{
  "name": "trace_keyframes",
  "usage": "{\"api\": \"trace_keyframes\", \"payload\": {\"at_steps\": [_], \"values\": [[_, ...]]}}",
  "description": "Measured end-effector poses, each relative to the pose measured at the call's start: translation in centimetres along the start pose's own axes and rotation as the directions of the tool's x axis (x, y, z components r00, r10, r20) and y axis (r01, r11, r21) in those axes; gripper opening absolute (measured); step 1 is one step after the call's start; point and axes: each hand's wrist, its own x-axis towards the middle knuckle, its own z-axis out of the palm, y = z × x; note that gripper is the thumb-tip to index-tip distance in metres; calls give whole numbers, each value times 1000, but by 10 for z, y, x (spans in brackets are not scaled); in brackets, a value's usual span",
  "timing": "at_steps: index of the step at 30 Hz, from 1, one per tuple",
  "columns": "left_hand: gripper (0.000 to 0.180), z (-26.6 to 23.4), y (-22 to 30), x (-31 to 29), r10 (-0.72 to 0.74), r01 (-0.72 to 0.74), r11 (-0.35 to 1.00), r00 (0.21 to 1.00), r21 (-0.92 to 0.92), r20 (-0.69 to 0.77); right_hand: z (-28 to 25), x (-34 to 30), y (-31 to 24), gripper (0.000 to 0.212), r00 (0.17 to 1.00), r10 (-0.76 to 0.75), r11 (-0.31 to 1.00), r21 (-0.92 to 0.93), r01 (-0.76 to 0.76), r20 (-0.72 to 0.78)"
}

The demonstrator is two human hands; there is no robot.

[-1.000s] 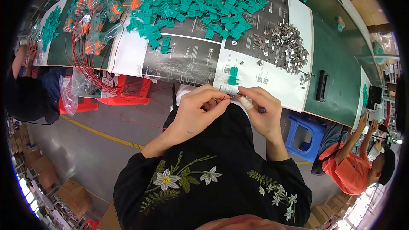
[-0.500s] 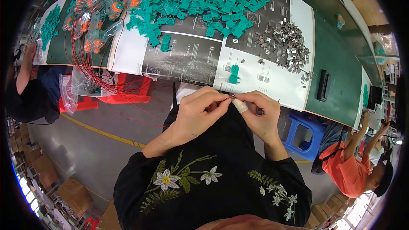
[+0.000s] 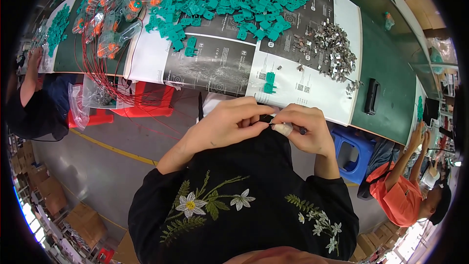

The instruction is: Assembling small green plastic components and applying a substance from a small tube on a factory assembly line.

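Observation:
My left hand point(image 3: 229, 123) is closed, its thumb and forefinger pinched together above my lap, just off the table's near edge. Facing it, my right hand point(image 3: 309, 128) is closed too, with a pale wrap point(image 3: 283, 128) around its thumb. The fingertips of both hands almost meet around a tiny dark and shiny thing that is too small to name. A dark round end point(image 3: 303, 130) of something sticks out among my right fingers; the rest of it is hidden. Nearest on the table lie two green plastic pieces point(image 3: 269, 83).
A heap of green plastic pieces point(image 3: 229, 5) covers the far table, with a pile of small metal parts point(image 3: 334, 51) to its right. Clear, orange-tipped housings point(image 3: 110, 44) trail red wires point(image 3: 93, 73) at left. A black bar point(image 3: 373, 97) and blue stool point(image 3: 352, 154) are at right. Co-workers sit on both sides.
My left hand has turned a little, with its wrist slightly higher. My right hand has shifted slightly right, and both pinches stay close together.

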Motion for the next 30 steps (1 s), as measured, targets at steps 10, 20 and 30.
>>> {"api": "trace_keyframes", "payload": {"at_steps": [10, 20, 30], "values": [[12, 16, -16, 2, 103, -92, 992, 986, 89, -128, 2, -5, -1, 20, 999, 26, 993, -112, -31, -43], [7, 16, -31, 11, -444, 467, 669, 875, -578, 193, -6, -8, 8, 39, 873, -432, 527, -722, 448, 226], [10, 19, -45, 22, 180, -140, 970, 963, 198, -202, 4, 0, 48, 50, 981, -188, 820, -542, 183, 48]]}}
